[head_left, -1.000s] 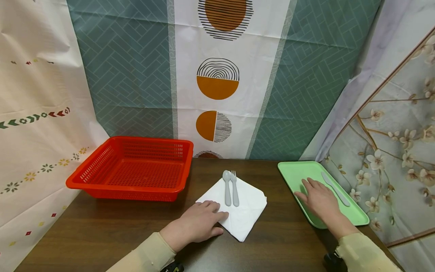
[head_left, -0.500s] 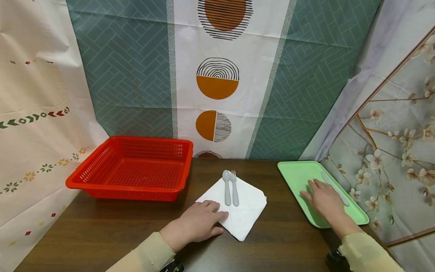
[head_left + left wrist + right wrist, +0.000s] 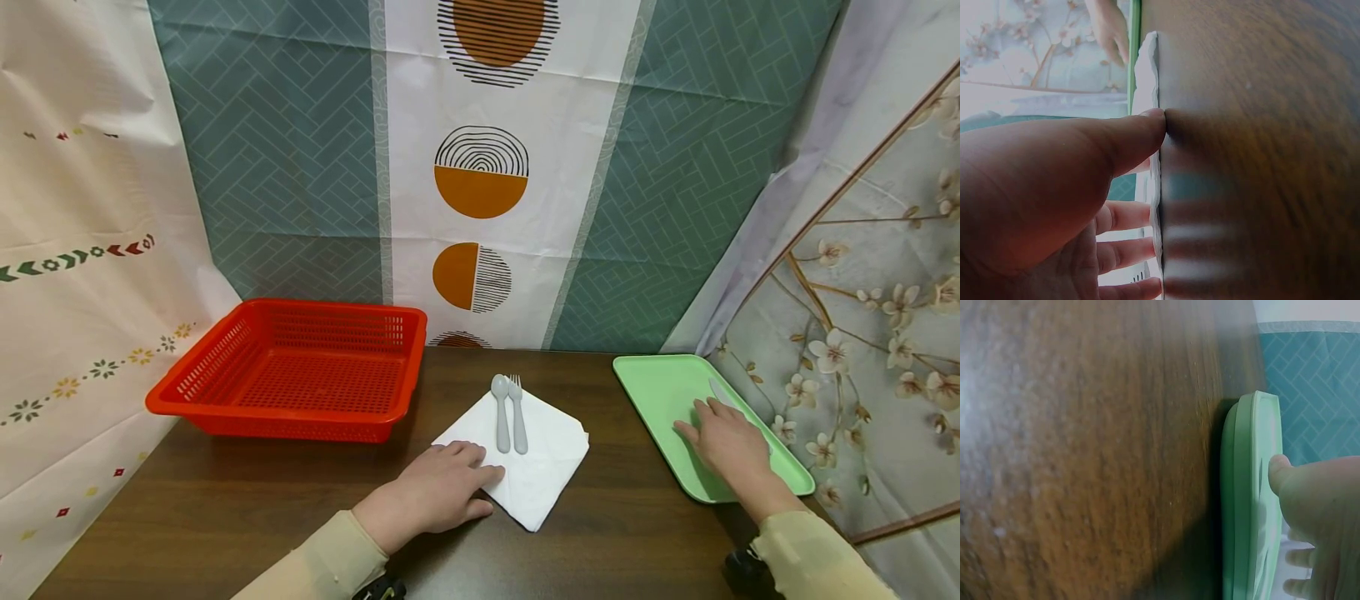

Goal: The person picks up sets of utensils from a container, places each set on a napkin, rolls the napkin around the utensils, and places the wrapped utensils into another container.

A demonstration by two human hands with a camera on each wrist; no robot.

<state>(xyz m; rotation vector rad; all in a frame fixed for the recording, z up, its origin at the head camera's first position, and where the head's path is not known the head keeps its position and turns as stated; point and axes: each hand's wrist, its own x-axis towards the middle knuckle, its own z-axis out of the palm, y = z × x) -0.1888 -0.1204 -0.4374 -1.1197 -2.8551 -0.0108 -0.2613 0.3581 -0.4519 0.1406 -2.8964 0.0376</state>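
A folded white napkin [image 3: 542,467] lies on the table with a grey spoon [image 3: 502,417] and a grey fork [image 3: 517,421] side by side on it. My left hand [image 3: 442,490] rests at the napkin's lower left edge, fingers spread and relaxed; the left wrist view shows the thumb [image 3: 1141,134] at that edge. To the right, my right hand [image 3: 723,442] is over the light green tray [image 3: 652,383], fingers extended. It partly hides a grey knife [image 3: 718,388] lying in the tray. Whether the fingertips touch the knife I cannot tell.
A red plastic basket [image 3: 300,412] with slotted sides stands at the back left of the brown wooden table [image 3: 247,508]. Patterned cloths [image 3: 300,167] hang behind the table and along both sides.
My right hand has shifted a little to the right over the tray and now covers more of the knife. The left hand, napkin, spoon and fork have stayed put.
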